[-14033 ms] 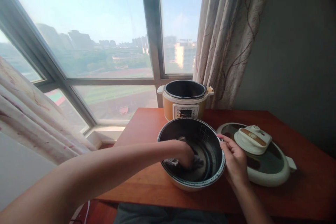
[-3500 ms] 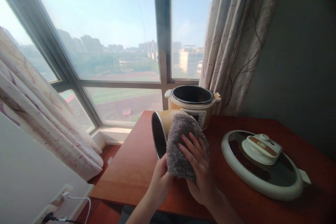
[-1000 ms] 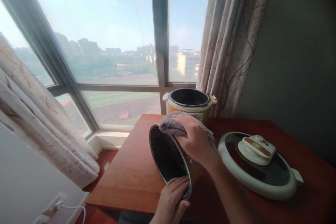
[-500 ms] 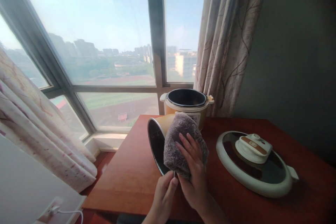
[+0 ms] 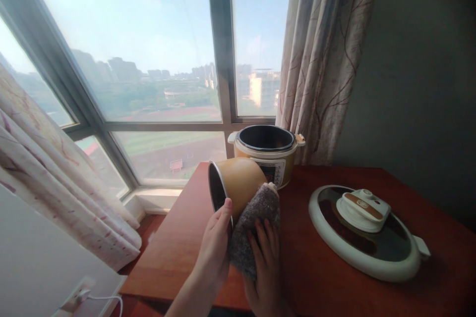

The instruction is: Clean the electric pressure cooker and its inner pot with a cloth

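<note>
A gold inner pot with a dark inside lies tilted on its side, its mouth facing left. My left hand grips the pot's near rim, thumb on the outside and the fingers hidden within. A grey fluffy cloth is pressed against the pot's outer wall by my right hand, whose fingers lie bent over the cloth. Behind the pot stands the pressure cooker body, upright with its dark opening facing up.
On the right of the wooden table rests the cooker lid, its white handle upward. Windows and patterned curtains stand behind the table. A white plug with a cord sits in a wall socket at lower left.
The pot has turned, showing more of its gold side. My right hand and the cloth have slid down toward the near side, and my left hand has shifted its hold on the rim.
</note>
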Action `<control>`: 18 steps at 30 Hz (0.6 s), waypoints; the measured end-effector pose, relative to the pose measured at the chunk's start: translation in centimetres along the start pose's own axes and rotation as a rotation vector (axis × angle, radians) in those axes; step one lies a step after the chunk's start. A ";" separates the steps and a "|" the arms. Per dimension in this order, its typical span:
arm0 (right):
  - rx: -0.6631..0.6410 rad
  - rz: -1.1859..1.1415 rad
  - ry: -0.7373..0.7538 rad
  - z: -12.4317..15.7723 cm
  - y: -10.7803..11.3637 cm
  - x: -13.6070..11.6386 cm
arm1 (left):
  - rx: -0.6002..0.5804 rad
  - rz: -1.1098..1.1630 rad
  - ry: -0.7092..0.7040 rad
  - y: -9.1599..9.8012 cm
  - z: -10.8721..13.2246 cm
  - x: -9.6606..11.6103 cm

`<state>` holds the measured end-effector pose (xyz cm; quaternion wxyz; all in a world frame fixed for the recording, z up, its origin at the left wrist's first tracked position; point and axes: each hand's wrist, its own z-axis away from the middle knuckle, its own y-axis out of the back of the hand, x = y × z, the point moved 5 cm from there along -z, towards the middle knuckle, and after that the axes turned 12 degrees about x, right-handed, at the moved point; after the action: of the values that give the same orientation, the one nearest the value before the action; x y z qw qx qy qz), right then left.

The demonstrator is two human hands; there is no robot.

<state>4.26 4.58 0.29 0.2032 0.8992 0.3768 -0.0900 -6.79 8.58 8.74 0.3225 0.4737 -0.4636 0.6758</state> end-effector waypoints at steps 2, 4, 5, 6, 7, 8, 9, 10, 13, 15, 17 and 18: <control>0.049 -0.019 -0.022 -0.6 0.0 0.3 | -0.021 -0.004 0.044 -0.1 0.3 -0.8; 0.102 -0.041 -0.040 -1.6 0.2 0.7 | -0.039 -0.031 0.046 0.1 0.9 -1.8; 0.126 -0.050 -0.042 -2.4 0.5 0.8 | -0.044 -0.057 0.020 0.3 1.2 -2.2; 0.145 -0.056 -0.036 -3.3 0.8 1.0 | -0.050 -0.091 -0.015 0.4 1.5 -2.6; 0.152 -0.059 -0.025 -4.4 1.2 1.0 | -0.057 -0.127 -0.055 0.6 1.9 -3.0; 0.152 -0.060 -0.007 -5.6 1.6 1.0 | -0.066 -0.162 -0.095 0.8 2.3 -3.3; 0.129 -0.056 0.008 -7.0 2.0 0.9 | -0.082 -0.193 -0.133 1.0 2.6 -3.6; 0.093 -0.059 0.017 -8.6 2.3 0.8 | -0.101 -0.221 -0.169 1.1 3.0 -3.9; -0.060 -0.069 0.017 -13.6 2.8 0.3 | -0.120 -0.292 -0.294 1.6 4.3 -5.1; -0.201 -0.078 -0.013 -16.7 2.5 0.1 | -0.113 -0.343 -0.376 1.9 5.3 -6.1; -0.329 -0.092 -0.037 -19.3 1.7 -0.1 | -0.137 -0.392 -0.437 2.0 6.4 -7.1; -0.396 -0.098 -0.048 -20.3 1.2 -0.1 | -0.148 -0.411 -0.461 2.1 6.8 -7.5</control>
<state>5.19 12.55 18.97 0.3804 0.8199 0.4254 -0.0454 -3.71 1.51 1.91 0.3724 0.6734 -0.4671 0.4356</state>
